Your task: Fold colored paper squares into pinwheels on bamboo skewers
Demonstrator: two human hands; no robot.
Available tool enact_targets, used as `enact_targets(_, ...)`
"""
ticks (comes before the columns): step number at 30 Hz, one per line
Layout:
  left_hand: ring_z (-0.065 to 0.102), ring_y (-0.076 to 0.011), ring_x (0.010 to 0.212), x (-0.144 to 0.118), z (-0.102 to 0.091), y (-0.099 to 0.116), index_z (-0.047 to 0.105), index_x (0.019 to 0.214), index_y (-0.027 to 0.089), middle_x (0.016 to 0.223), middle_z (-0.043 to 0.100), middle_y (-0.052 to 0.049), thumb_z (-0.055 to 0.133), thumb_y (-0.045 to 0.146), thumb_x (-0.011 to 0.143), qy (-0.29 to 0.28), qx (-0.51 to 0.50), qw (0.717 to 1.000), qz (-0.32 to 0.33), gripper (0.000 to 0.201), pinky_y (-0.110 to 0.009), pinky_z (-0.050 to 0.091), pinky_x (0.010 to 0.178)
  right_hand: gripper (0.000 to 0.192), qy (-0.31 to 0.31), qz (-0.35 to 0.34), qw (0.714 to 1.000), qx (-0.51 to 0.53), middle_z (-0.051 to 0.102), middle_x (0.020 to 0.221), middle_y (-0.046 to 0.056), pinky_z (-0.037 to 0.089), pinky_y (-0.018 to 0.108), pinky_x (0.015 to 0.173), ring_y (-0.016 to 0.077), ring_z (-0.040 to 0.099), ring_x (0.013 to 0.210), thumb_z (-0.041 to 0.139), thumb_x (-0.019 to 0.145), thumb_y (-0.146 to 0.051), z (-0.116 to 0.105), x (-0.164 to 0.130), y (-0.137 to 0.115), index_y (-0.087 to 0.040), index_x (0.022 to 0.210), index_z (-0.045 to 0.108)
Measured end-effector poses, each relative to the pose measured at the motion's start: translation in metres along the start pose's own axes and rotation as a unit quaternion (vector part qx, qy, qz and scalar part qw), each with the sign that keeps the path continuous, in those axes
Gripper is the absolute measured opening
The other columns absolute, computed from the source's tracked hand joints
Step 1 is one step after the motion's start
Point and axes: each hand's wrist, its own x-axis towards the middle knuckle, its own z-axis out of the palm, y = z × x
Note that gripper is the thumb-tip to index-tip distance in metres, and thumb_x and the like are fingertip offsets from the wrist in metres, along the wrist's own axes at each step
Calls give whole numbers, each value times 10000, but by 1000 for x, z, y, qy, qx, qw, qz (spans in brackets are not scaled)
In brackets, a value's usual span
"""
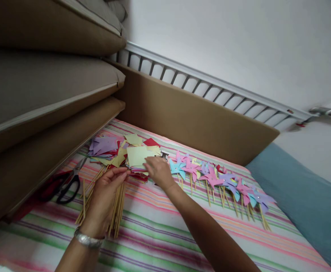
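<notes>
My left hand [104, 194], with a silver bracelet at the wrist, is closed in a pinch at the near left edge of a stack of paper squares. Whether anything is between its thumb and finger I cannot make out. A pale green paper square [137, 155] tops that stack. At the stack's right edge is my right hand [158, 170], fingers bent and blurred, so their grip is unclear. Under and beside my left hand lie thin wooden sticks [119, 211]. More coloured paper pieces [104, 146] are heaped to the left, lilac uppermost.
Scissors [69, 185] with dark handles lie at the left on the striped cloth [160, 234]. Finished paper pinwheels [212, 177] on sticks form a row at right. Large cushions [52, 83] overhang the left side. A brown board [182, 113] and radiator [179, 79] stand behind.
</notes>
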Motion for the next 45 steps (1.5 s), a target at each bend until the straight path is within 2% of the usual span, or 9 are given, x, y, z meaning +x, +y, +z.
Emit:
enact_targets(8, 642, -154, 787, 2, -1, -2, 669, 858, 161, 834, 713, -49, 757, 279, 594, 3, 9, 1000, 1, 302, -279, 461, 774, 441, -46, 89, 994, -49, 476, 1342, 127, 334, 414, 991, 254, 411, 1242, 469, 772, -63, 16, 33, 61, -166, 1190, 563)
enact_targets(18, 639, -147, 785, 3, 0, -3, 674, 839, 165, 830, 714, -47, 751, 289, 603, 10, 20, 1000, -5, 277, -270, 449, 780, 246, -105, 132, 985, -27, 627, 1096, 85, 398, 429, 922, 209, 572, 1024, 513, 873, -303, 45, 61, 74, -160, 1050, 606)
enact_targets(23, 639, -144, 781, 2, 3, -4, 668, 838, 156, 820, 715, -45, 750, 273, 608, 6, 21, 1000, -11, 271, -269, 445, 793, 211, -47, 194, 980, 18, 689, 952, 107, 410, 321, 814, 225, 613, 936, 488, 832, -214, 42, 62, 72, -173, 883, 688)
enact_targets(28, 633, -140, 787, 2, 3, -4, 665, 836, 158, 819, 712, -36, 748, 265, 612, 3, 17, 1000, -14, 262, -266, 439, 797, 289, 72, 258, 959, 97, 694, 897, 82, 405, 275, 742, 205, 607, 866, 400, 839, -224, 10, 62, 71, -177, 857, 684)
enact_targets(33, 626, -146, 791, -2, 12, -5, 666, 829, 145, 799, 707, -40, 761, 258, 590, -15, 18, 1000, -8, 280, -278, 436, 812, 338, 162, 294, 919, 206, 685, 784, 53, 446, 285, 673, 192, 612, 745, 399, 846, -373, -34, 12, 50, -153, 800, 651)
enact_targets(35, 627, -155, 813, -6, 17, -9, 664, 856, 139, 827, 710, -57, 761, 263, 594, -37, 26, 999, -19, 306, -288, 434, 826, 373, 183, 307, 893, 276, 698, 847, 52, 474, 287, 651, 184, 630, 753, 385, 854, -437, -46, -23, 30, -163, 882, 636)
enact_targets(38, 626, -169, 878, -12, 24, -19, 660, 940, 143, 927, 707, -82, 742, 286, 630, -81, 32, 996, -37, 352, -292, 429, 844, 306, 189, 355, 691, 601, 705, 883, 64, 501, 329, 671, 215, 643, 795, 636, 716, -437, -55, -72, -7, -168, 862, 646)
enact_targets(40, 632, -176, 875, -17, 27, -26, 660, 973, 142, 959, 703, -96, 721, 320, 660, -111, 25, 991, -66, 365, -288, 446, 809, 285, 168, 362, 621, 675, 709, 892, 62, 505, 334, 682, 217, 646, 811, 680, 695, -390, -58, -94, -29, -171, 877, 658)
enact_targets(45, 656, -189, 789, -26, 34, -37, 688, 915, 121, 909, 717, -113, 689, 359, 699, -177, -31, 973, -146, 322, -280, 486, 714, 238, 114, 369, 600, 700, 717, 779, 57, 493, 317, 674, 202, 647, 734, 666, 731, -366, -53, -116, -55, -152, 834, 677)
